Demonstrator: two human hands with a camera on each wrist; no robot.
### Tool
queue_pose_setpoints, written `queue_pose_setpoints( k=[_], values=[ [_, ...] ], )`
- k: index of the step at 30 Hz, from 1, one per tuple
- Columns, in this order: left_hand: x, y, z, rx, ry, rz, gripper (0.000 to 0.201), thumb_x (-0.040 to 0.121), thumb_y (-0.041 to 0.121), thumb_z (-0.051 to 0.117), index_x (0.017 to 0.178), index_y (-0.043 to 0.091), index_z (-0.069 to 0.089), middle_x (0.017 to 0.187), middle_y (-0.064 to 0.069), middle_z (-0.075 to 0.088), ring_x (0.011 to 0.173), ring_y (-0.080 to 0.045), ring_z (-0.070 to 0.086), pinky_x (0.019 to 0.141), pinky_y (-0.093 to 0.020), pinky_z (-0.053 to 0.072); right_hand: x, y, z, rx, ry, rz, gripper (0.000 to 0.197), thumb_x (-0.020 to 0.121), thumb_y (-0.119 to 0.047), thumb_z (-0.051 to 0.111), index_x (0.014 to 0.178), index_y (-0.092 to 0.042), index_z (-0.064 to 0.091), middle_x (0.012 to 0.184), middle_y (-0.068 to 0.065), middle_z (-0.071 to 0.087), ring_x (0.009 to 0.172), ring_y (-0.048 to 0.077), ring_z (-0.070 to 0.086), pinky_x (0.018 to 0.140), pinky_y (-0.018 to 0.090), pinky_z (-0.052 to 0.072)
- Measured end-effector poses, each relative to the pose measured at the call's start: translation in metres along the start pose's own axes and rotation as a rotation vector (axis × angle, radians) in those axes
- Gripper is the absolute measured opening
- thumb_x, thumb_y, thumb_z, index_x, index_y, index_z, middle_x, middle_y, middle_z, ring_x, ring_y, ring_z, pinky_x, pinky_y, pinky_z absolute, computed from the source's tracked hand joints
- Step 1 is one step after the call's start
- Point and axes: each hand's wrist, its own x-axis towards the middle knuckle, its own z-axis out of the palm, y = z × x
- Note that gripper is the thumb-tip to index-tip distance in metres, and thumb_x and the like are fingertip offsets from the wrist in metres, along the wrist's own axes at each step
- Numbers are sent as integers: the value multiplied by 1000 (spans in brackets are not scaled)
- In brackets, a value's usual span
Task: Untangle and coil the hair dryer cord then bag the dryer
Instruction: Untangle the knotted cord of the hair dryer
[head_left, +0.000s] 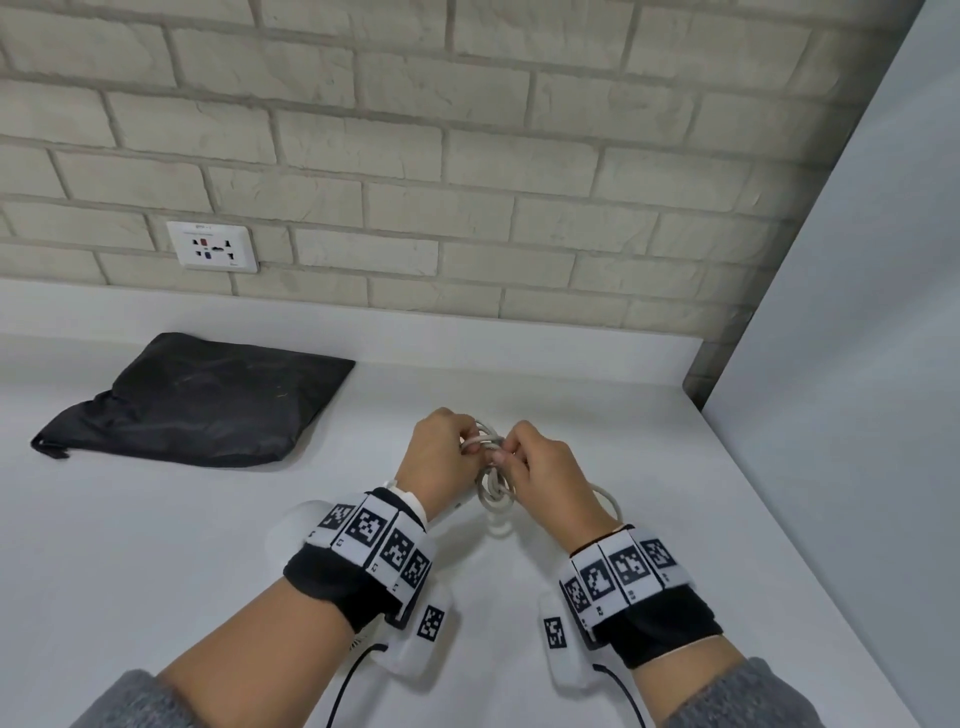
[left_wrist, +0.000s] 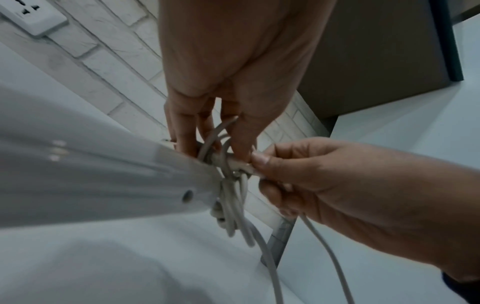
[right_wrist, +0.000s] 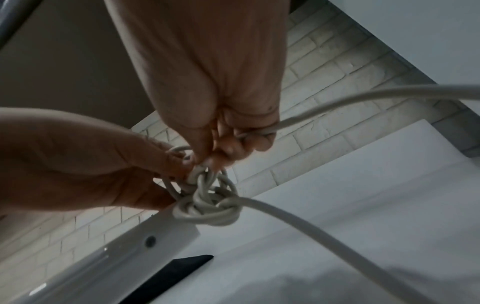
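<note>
Both hands' fingers (left_wrist: 241, 142) pinched on knotted cord (right_wrist: 205, 205) at dryer handle (left_wrist: 103, 174)

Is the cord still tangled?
Tangled: the cord is knotted in loops at the dryer handle, and both hands' fingers pick at it.

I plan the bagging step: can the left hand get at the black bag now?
Probably not yet: the left hand pinches the tangled cord. The black bag itself lies uncovered on the counter, to its left.
</note>
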Motion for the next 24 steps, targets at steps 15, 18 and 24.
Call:
queue_pose_setpoints(
  k=[15, 18, 24],
  values=[
    [21, -24, -25, -429, 77, -360, 27, 93, 1, 43, 67, 11, 42, 67, -12, 57, 54, -20, 58, 45, -25, 52, -8, 17, -8, 24, 27, -64, 13, 89, -26, 56, 87, -13, 53, 50, -7, 38, 44, 8, 35, 47, 20, 27],
    [23, -25, -35, -470, 21, -319, 23, 91, 1, 50, 69, 10, 47, 64, -12, 59, 45, -13, 60, 42, -21, 51, -9, 24, -10, 85, 27, -19, 13, 89, -23, 57, 90, -11, 61, 49, -8, 37, 48, 4, 41, 49, 16, 29],
    [11, -10, -32, 86, 95, -14, 29, 86, 7, 57, 113, 10, 49, 104, -9, 49, 90, -24, 54, 77, -28, 43, -2, 26, -11, 79, 50, 65, 18, 90, -21, 55, 84, -6, 63, 54, -9, 46, 50, 3, 42, 50, 15, 29]
  ],
)
